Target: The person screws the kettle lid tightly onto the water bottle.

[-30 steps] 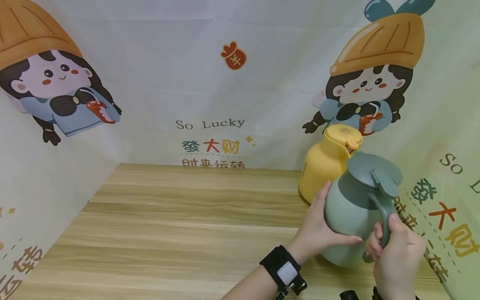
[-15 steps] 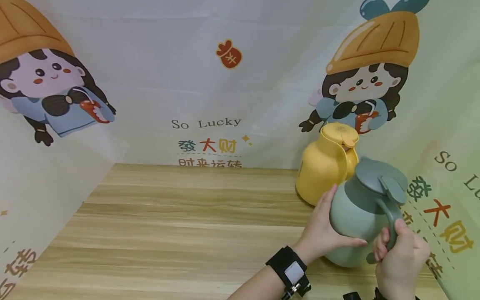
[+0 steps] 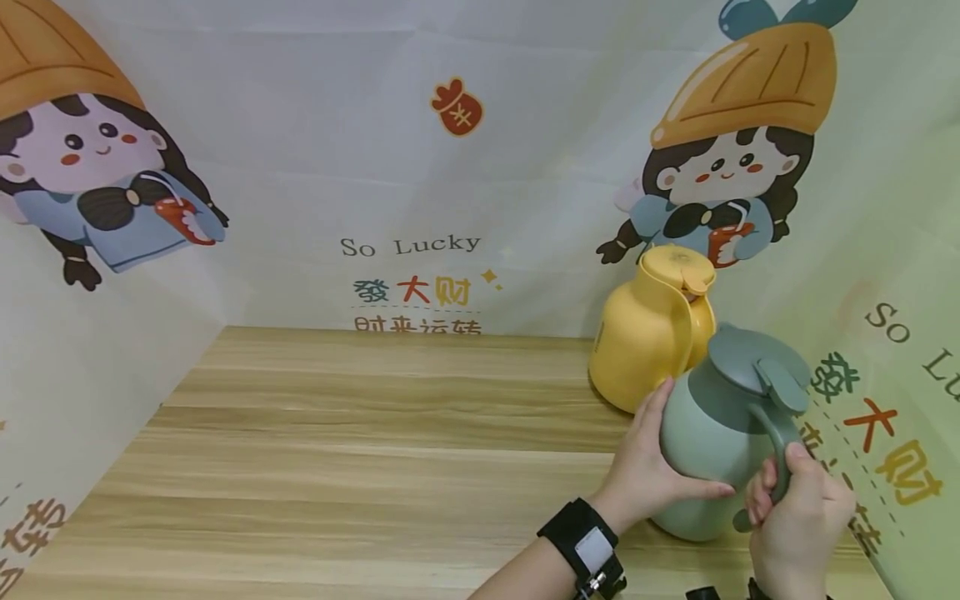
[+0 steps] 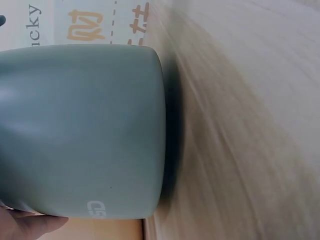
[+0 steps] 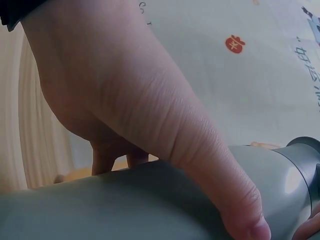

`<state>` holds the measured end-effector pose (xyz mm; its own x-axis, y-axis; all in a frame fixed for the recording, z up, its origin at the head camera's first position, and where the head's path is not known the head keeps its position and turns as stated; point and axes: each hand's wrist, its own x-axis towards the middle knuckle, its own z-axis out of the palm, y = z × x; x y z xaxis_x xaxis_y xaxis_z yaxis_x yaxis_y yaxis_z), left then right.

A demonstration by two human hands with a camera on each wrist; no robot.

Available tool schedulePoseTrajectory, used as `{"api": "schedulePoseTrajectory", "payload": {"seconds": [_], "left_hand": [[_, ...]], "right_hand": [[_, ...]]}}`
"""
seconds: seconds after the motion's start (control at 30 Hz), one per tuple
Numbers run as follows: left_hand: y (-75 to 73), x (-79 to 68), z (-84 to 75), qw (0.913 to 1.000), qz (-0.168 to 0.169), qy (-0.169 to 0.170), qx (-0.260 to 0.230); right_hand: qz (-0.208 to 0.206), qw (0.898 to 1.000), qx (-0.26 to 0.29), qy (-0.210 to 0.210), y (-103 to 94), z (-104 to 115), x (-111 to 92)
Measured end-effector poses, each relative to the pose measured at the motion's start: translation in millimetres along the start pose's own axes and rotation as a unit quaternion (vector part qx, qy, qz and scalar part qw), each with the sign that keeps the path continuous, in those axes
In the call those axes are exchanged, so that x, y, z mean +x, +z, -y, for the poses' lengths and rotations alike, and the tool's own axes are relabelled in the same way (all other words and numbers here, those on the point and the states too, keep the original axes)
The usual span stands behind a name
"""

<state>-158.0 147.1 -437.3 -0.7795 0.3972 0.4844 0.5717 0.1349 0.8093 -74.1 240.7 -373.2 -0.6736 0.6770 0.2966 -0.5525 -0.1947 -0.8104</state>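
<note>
green jug [image 3: 712, 442]: sage-green insulated pitcher with a darker lid [image 3: 738, 354] and thumb lever, standing at the right end of our wooden table [image 3: 375, 450], close to the printed backdrop [image 3: 465, 167] on that side. its base looks set down on the wood; in the left wrist view the bottom edge meets the table [image 4: 240, 150] with a dark shadow under it.

left hand [image 3: 648, 467]: spread against the jug's round belly, thumb along the front, fingers up the far side; the right wrist view shows that hand [image 5: 140, 110] cupped over the jug's body [image 5: 125, 205]. it steadies, it does not carry.

right hand [image 3: 798, 521]: fingers curled around the jug handle [image 3: 780, 454], low on the loop, thumb on top.

yellow jug [image 3: 648, 333]: same pattern, standing just behind and to the left of the green one; we cannot tell whether the two touch.

handling, as we judge it: rigid shell, smooth matte skin that may slide under a flat palm, so the handle is our proper hold, with a second hand on the belly or beneath the base. weight depends on the fill, which we cannot see; such flasks often have a breakable liner, so we would set it down gently and keep it upright.
</note>
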Motion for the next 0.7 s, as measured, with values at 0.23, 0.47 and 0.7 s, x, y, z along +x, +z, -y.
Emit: {"api": "schedulePoseTrajectory", "payload": {"seconds": [0.23,0.47,0.7], "left_hand": [[4.3,-1.3,5.6,1.0,0.004,-0.002,-0.005],[6.0,-2.5,6.4,1.0,0.001,-0.004,-0.003],[8.3,-2.1,6.2,0.9998,0.007,0.01,0.018]], "right_hand": [[-0.008,1.0,-0.01,0.016,-4.4,-4.3,-0.4],[-0.006,1.0,-0.01,0.004,-6.7,-5.8,-0.5],[-0.009,1.0,-0.012,-0.016,-9.1,-7.2,-1.1]]}}
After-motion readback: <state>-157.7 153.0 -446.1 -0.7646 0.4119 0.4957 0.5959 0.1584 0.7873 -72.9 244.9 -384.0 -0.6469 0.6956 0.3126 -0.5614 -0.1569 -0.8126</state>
